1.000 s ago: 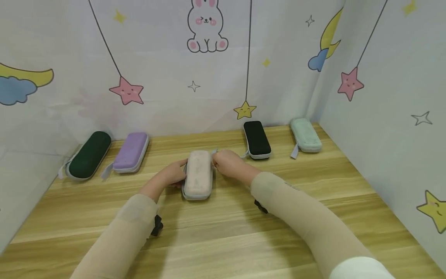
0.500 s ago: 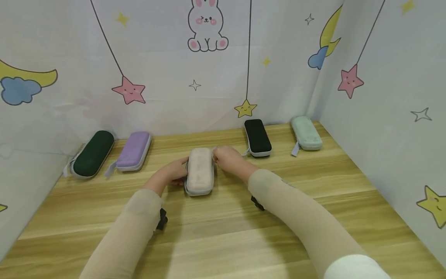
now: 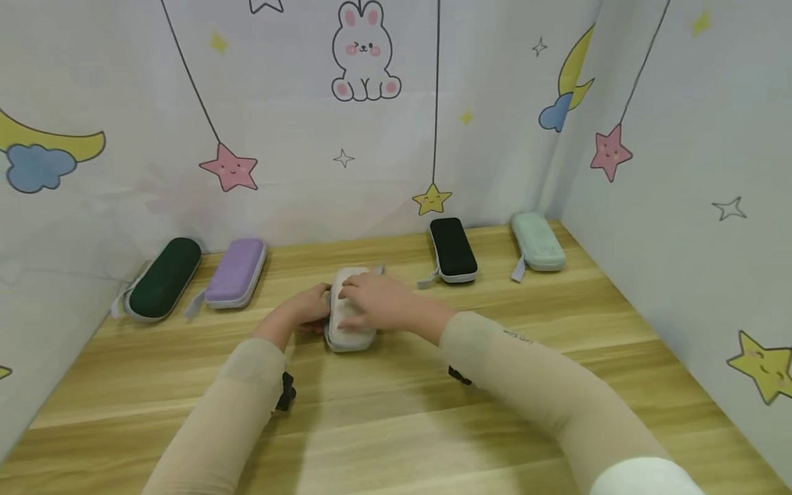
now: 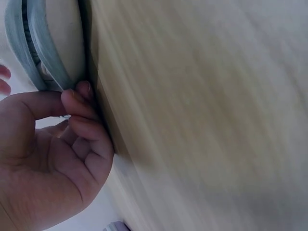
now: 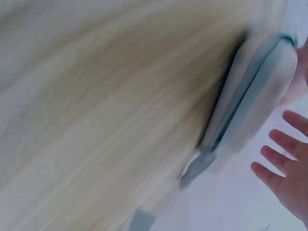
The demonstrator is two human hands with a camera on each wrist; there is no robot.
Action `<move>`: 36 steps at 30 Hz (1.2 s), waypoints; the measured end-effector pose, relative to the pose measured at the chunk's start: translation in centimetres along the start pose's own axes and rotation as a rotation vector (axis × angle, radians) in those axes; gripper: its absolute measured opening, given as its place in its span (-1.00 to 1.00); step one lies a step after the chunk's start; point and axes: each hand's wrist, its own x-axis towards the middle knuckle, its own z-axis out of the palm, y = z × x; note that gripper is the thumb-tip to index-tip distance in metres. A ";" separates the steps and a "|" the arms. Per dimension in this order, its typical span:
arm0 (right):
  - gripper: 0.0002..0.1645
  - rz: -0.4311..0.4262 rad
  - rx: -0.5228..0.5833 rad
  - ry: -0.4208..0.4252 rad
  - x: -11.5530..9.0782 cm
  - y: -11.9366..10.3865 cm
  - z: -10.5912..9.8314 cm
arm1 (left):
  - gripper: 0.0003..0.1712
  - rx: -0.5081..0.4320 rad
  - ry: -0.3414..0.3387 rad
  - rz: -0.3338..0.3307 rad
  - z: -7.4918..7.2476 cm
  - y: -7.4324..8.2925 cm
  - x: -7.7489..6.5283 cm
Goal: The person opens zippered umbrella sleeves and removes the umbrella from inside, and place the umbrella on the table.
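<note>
A pale cream zippered glasses case (image 3: 353, 338) with grey edging lies at the middle of the table. My left hand (image 3: 304, 309) is at its left side; in the left wrist view thumb and fingertips pinch at the case's lower edge (image 4: 60, 38), where a gap shows between the two zipper bands. Over the case top hovers my right hand (image 3: 386, 300), partly hiding it. In the right wrist view this hand (image 5: 291, 175) has spread, straight fingers and stands apart from the case (image 5: 264, 91). A grey pull tab (image 3: 380, 269) sticks out at the back right corner.
Along the back stand a dark green case (image 3: 166, 278), a purple case (image 3: 236, 271), a black case (image 3: 454, 249) and a mint case (image 3: 537, 240), each with a grey tab. Printed white walls enclose the wooden table (image 3: 396, 426).
My right hand has let go at the case's back right corner and moved left over its top, with fingers spreading. The left hand stays at the left side.
</note>
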 end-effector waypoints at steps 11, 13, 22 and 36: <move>-0.12 -0.104 -0.136 -0.054 -1.1 -1.5 2.1 | -0.18 -0.109 -0.042 0.007 1.0 0.0 -0.2; -0.13 -0.099 -0.121 -0.018 -1.3 -1.2 1.9 | -0.18 -0.121 -0.038 0.008 0.9 0.1 -0.2; -0.21 -0.202 -0.160 0.141 -3.7 1.3 0.0 | -0.06 -0.117 -0.020 -0.036 0.0 0.2 0.6; -0.60 0.100 0.117 -0.005 -4.6 1.0 0.6 | -0.05 -0.119 -0.029 -0.021 0.1 -0.6 0.7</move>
